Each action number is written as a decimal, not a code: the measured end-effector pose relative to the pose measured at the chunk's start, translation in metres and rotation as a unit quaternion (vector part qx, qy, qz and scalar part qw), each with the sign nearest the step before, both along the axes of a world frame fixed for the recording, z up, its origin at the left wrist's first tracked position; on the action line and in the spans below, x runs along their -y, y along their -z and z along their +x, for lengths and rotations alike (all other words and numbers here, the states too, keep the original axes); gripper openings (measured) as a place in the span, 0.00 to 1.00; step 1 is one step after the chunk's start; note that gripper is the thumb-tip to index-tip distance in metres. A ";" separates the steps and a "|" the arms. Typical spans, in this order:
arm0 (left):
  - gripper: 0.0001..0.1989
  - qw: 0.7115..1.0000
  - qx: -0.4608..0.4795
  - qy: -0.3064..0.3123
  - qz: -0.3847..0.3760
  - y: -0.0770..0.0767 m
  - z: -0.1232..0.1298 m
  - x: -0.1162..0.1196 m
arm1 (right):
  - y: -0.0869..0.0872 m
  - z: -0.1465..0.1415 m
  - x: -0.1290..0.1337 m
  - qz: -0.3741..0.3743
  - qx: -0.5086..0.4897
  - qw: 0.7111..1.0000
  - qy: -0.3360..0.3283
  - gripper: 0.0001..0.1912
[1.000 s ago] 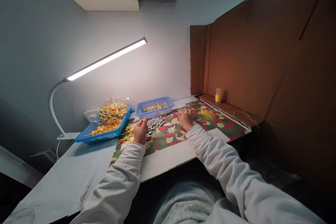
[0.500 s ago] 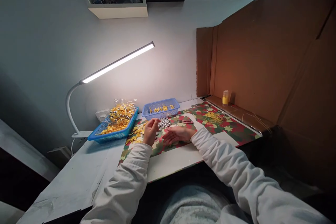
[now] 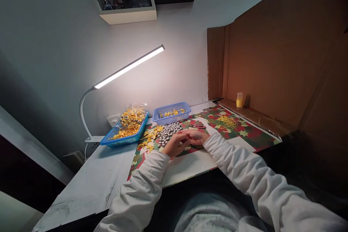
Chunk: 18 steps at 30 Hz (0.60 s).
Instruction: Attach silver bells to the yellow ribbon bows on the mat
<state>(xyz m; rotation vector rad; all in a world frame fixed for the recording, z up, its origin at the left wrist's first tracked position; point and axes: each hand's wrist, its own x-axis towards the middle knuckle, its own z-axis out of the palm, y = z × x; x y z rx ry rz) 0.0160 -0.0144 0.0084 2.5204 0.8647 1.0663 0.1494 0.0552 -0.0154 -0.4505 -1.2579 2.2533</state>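
Observation:
My left hand [image 3: 176, 145] and my right hand [image 3: 197, 137] meet over the patterned mat [image 3: 152, 159], fingertips together. Both are closed, and whatever lies between the fingers is too small or hidden to make out. Just left of and behind them spreads a pile of silver bells [image 3: 168, 132]. Yellow ribbon bows [image 3: 149, 137] lie beside the bells on the left. A pair of small red-handled snips [image 3: 198, 126] rests behind my right hand. Farther right is a loose bunch of yellow cord [image 3: 227, 121].
A blue basket [image 3: 130, 140] heaped with yellow bows and bells stands left, under a lit lamp [image 3: 130, 66]. Behind is a lilac basket [image 3: 171, 118] with a few bows. A small yellow bottle [image 3: 239, 100] stands by the cardboard wall [image 3: 272, 61].
My left hand has moved right and down from beside the bells to join my right hand. My right hand's spread fingers have closed. The view has shifted slightly.

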 end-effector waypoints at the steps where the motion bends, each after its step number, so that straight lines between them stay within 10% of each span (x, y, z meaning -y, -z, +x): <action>1: 0.15 1.000 0.015 -0.007 -0.011 0.000 0.000 -0.001 | 0.000 0.001 0.000 -0.019 0.003 1.000 0.010 0.08; 7: 0.18 0.944 0.278 -0.102 -0.143 0.002 -0.014 -0.013 | -0.007 0.008 -0.001 -0.088 0.076 0.990 0.083 0.08; 13: 0.18 0.908 0.364 -0.178 -0.109 -0.005 -0.025 -0.018 | -0.016 0.010 0.005 -0.038 0.034 0.977 0.206 0.07; 18: 0.17 0.923 0.328 -0.186 -0.070 -0.008 -0.019 -0.010 | -0.022 0.009 0.021 -0.054 0.028 0.998 -0.020 0.21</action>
